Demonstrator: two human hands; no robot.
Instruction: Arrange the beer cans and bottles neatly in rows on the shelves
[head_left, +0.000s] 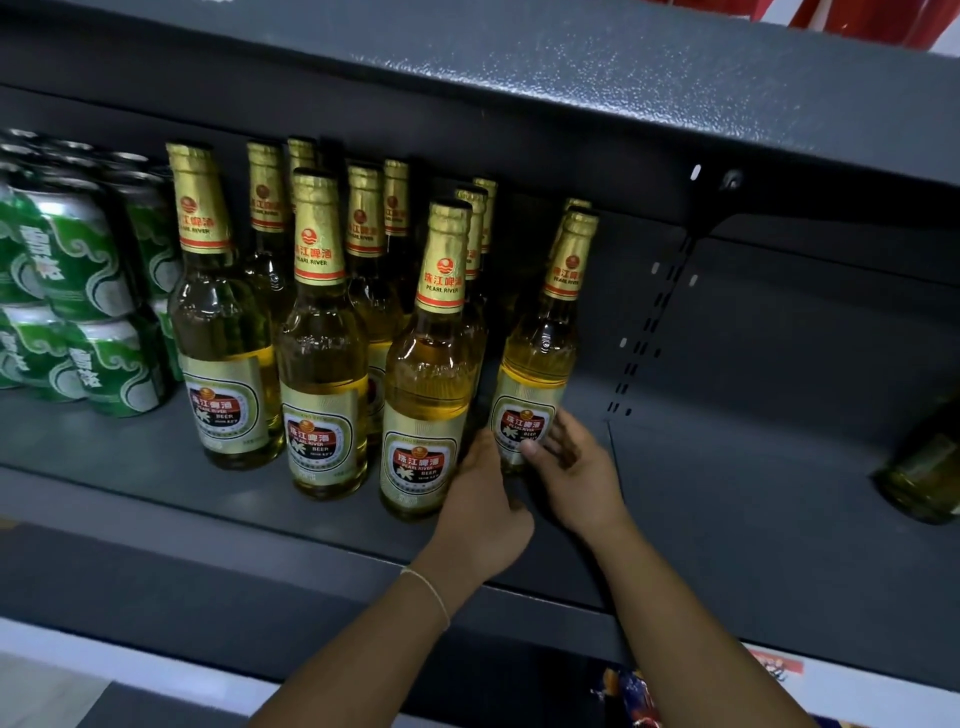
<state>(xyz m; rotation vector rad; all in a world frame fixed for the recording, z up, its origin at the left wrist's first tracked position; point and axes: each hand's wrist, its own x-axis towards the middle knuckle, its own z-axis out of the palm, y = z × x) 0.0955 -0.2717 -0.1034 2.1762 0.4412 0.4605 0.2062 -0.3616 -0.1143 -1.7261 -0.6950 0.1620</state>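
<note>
Head view shows a dark grey metal shelf (156, 467) carrying upright glass beer bottles with gold foil necks and red-and-gold labels.

1. Rightmost bottle (540, 358): stands on the shelf near its front edge, at the right end of the group, with a gap between it and the neighbouring front bottle (431, 374). Its long axis runs nearly vertical, cap up, leaning slightly to the right in this wide-angle view. The label faces the camera.
2. Right hand (576, 467): thumb lies across the lower label and the fingers curve round the right side of the rightmost bottle, grasping its base.
3. Left hand (483, 509): placed at the lower left of the same bottle, in the gap beside the front bottle. Its fingers are hidden behind the hand, so its grip cannot be determined. A thin bracelet (431, 587) circles the wrist.
4. Remaining bottles: stand upright in loose rows to the left, caps up.
5. Green cans (88, 291): stacked two high at the far left, upright.
6. One further bottle (919, 483) shows partly at the right edge.
</note>
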